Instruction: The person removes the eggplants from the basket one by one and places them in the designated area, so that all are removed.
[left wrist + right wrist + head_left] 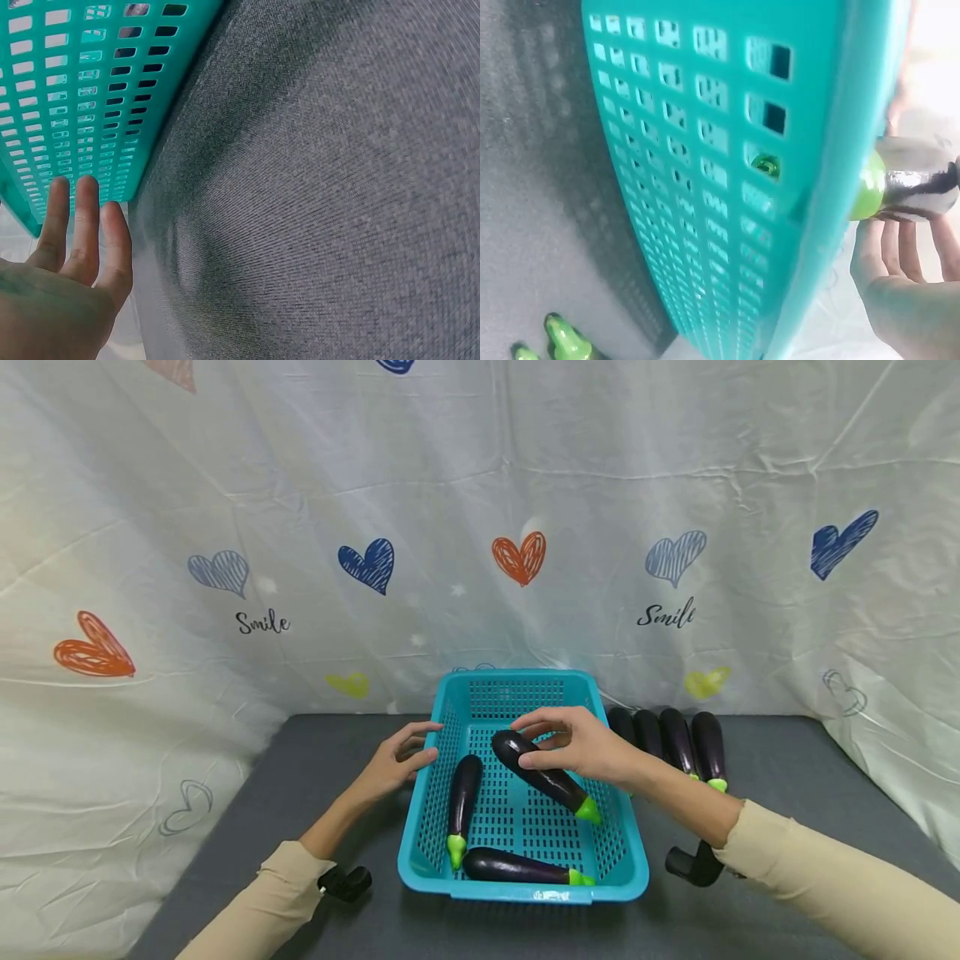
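Observation:
My right hand grips a dark purple eggplant near its rounded end, over the blue plastic basket. The green cap of that eggplant points toward the basket's right wall; the right wrist view shows it just above the rim. Inside the basket, one eggplant lies along the left side and another eggplant along the front. My left hand is at the basket's left rim, its fingers extended; in the left wrist view three fingers are straight alongside the perforated wall.
Several more eggplants lie in a row on the grey table, right of the basket and close to the back curtain. Each wrist wears a black camera mount, such as the right mount.

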`<state>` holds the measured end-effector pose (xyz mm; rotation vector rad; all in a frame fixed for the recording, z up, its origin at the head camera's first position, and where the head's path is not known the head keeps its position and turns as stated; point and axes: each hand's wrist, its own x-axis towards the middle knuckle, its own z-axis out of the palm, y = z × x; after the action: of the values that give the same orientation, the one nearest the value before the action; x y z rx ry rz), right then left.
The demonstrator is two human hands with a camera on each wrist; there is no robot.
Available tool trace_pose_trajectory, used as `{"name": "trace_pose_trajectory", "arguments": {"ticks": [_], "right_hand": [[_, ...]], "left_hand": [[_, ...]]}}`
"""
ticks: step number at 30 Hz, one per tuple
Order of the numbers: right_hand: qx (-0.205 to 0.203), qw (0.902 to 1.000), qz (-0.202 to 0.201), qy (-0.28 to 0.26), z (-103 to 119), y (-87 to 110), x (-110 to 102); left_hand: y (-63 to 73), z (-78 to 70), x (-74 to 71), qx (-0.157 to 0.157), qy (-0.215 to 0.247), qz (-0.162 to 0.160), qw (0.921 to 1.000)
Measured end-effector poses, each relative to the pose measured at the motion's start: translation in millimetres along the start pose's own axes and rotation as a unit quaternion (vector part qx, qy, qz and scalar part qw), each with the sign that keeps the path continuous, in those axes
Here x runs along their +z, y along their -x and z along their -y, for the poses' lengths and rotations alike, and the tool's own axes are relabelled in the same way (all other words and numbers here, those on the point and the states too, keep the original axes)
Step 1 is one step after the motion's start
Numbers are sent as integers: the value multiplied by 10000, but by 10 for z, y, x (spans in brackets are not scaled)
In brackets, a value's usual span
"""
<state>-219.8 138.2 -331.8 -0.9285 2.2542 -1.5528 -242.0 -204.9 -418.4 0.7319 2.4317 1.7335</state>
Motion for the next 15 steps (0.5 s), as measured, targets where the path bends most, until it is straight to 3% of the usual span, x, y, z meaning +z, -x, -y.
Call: {"name": "trace_pose_trajectory", "arguments": {"ticks": [15], "right_hand": [[284, 9975, -620, -204, 35, 204, -338]], "left_hand": [[-2, -14, 16, 17, -81, -43, 10000]]}}
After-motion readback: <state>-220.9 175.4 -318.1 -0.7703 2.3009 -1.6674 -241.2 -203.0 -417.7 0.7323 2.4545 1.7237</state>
